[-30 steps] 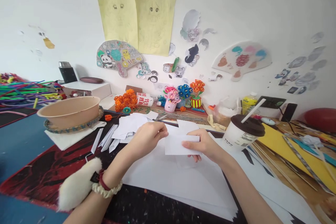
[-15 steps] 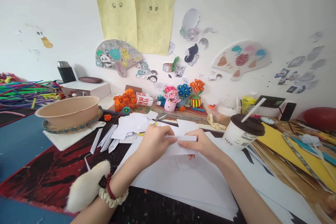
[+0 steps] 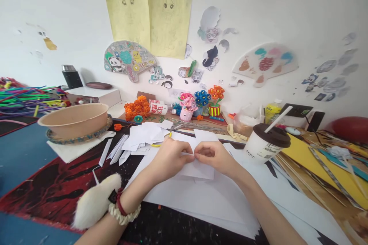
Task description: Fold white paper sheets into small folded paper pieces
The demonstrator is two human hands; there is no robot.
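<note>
Both hands meet at the top edge of a small piece of white paper [image 3: 198,170], over larger white sheets [image 3: 207,203] on the dark mat. My left hand [image 3: 174,157] pinches that edge between thumb and fingers. Close beside it, my right hand [image 3: 217,157] pinches the same edge, thumb and fingertips nearly touching the left ones. Around my left wrist are a cream scrunchie [image 3: 125,216] and a dark red band, with a white fluffy piece [image 3: 96,201] attached. Folded paper strips [image 3: 116,150] and a pile of cut paper [image 3: 146,136] lie to the left.
A lidded cup with a straw [image 3: 266,145] stands close to my right forearm. Left is a beige basin [image 3: 74,120]. Pots of pipe-cleaner flowers [image 3: 201,101] line the wall. Yellow card [image 3: 319,160] and thin sticks lie at the right.
My hands have drawn closer together along the paper's upper edge. The paper has tipped, and more of its face now hangs below my fingers.
</note>
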